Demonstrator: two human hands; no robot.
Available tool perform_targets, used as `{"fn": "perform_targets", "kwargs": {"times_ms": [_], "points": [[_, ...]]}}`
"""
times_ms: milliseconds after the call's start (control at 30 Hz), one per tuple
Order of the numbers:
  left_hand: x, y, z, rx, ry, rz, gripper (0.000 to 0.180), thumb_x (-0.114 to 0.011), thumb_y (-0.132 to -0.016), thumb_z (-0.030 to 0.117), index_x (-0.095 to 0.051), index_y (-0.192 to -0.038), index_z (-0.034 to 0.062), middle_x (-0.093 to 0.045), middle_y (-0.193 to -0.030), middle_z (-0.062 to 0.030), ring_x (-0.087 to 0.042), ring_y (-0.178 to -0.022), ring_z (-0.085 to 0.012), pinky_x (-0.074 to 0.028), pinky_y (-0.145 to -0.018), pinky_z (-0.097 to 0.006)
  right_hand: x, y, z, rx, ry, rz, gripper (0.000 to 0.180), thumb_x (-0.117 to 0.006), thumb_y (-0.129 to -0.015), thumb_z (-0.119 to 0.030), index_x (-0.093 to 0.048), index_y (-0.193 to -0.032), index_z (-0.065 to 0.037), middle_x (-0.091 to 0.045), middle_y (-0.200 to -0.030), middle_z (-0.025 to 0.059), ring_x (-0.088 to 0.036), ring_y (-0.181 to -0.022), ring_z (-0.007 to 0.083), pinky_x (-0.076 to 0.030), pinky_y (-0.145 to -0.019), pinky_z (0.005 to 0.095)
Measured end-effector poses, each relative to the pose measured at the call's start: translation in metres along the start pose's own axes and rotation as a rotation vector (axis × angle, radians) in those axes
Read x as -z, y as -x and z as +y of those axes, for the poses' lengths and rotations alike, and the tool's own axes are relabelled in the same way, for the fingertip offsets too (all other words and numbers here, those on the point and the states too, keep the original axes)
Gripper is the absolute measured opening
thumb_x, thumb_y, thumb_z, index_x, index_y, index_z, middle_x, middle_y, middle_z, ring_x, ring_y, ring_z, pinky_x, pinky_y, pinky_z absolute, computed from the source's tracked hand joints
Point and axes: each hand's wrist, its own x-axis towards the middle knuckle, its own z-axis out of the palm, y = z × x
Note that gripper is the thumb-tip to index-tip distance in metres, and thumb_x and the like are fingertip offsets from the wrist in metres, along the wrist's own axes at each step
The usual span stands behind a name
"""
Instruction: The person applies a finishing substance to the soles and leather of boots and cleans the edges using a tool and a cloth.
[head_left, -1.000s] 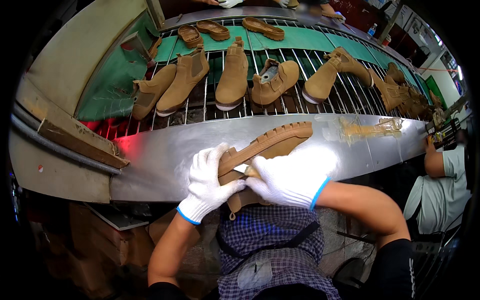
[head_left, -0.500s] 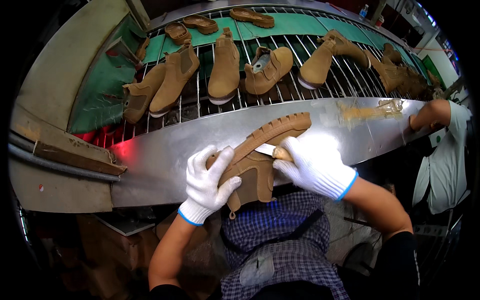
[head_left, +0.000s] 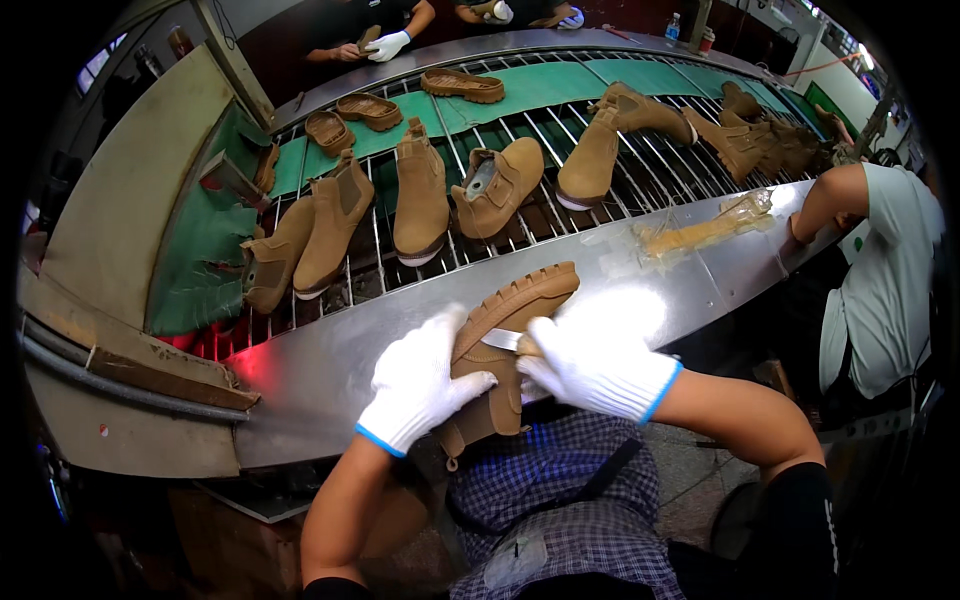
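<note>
both gloved hands' grip on tan boot (head_left: 497, 360), steel ledge (head_left: 330, 360) beneath

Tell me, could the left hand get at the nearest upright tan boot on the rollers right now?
Probably not at once: the left hand is wrapped around the held boot. The upright tan boot stands beyond the bare steel ledge, nothing between.

Tan boots, white gloves, green belt

The boot (head_left: 497, 365) is tan suede with a tan ridged sole; both gloves, left hand (head_left: 420, 385) and right hand (head_left: 590, 362), are white with blue cuffs. The apron (head_left: 555, 500) is blue-and-white check. The near shelf (head_left: 330, 365) is silver with a red glow at left; the far belt (head_left: 560, 85) is green, and the boots (head_left: 420, 195) on it are tan.
</note>
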Motion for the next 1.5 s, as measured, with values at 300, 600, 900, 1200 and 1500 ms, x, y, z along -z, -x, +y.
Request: {"fn": "perform_targets", "kwargs": {"times_ms": [300,600,900,1200,1500], "points": [[-0.018,0.018,-0.009,-0.249,-0.152,0.175,0.077,-0.088,-0.079,0.041,-0.064,-0.141,0.0012,-0.071,-0.133,-0.0206,-0.069,-0.119,-0.0381,-0.057,-0.098,-0.046,0.003,0.012,0.028,0.012,-0.012,0.124,0.035,-0.068,-0.104,-0.04,-0.063,-0.115,-0.007,-0.071,-0.081,0.0139,-0.073,-0.069,0.0325,-0.059,-0.061,0.0447],[-0.013,0.003,-0.001,-0.357,-0.071,0.303,0.086,-0.096,-0.07,0.032,-0.061,-0.141,-0.0019,-0.064,-0.144,-0.0237,-0.066,-0.127,-0.0433,-0.056,-0.105,-0.048,-0.005,0.045,0.04,-0.103,-0.137,0.145,0.045,-0.068,-0.101,-0.047,-0.069,-0.116,-0.005,-0.074,-0.096,0.0186,-0.075,-0.087,0.0379,-0.06,-0.079,0.0483],[-0.029,-0.038,0.029,0.115,0.027,-0.029,0.091,-0.085,-0.084,0.053,-0.051,-0.151,0.0033,-0.07,-0.137,-0.022,-0.072,-0.118,-0.0406,-0.059,-0.1,-0.046,-0.087,0.007,0.032,-0.191,-1.107,0.09,0.05,-0.062,-0.107,-0.047,-0.07,-0.123,0.0,-0.074,-0.096,0.0195,-0.073,-0.093,0.0291,-0.056,-0.085,0.041],[-0.028,-0.045,0.034,-0.12,-0.155,0.153,0.106,-0.092,-0.077,0.047,-0.043,-0.158,-0.0003,-0.045,-0.164,-0.0251,-0.058,-0.141,-0.041,-0.055,-0.109,-0.047,-0.046,0.039,0.06,-0.156,-0.336,0.312,0.048,-0.062,-0.105,-0.055,-0.068,-0.125,-0.012,-0.077,-0.089,0.0138,-0.077,-0.078,0.0348,-0.061,-0.072,0.0469],[-0.045,-0.055,0.041,0.023,0.003,0.12,0.086,-0.09,-0.079,0.041,-0.055,-0.145,-0.0006,-0.069,-0.134,-0.022,-0.071,-0.118,-0.0403,-0.059,-0.099,-0.046,-0.101,0.001,0.054,-0.125,-1.486,-0.008,0.036,-0.054,-0.112,-0.042,-0.065,-0.116,-0.008,-0.054,-0.066,-0.0015,-0.049,-0.051,0.012,-0.042,-0.047,0.029]]}}
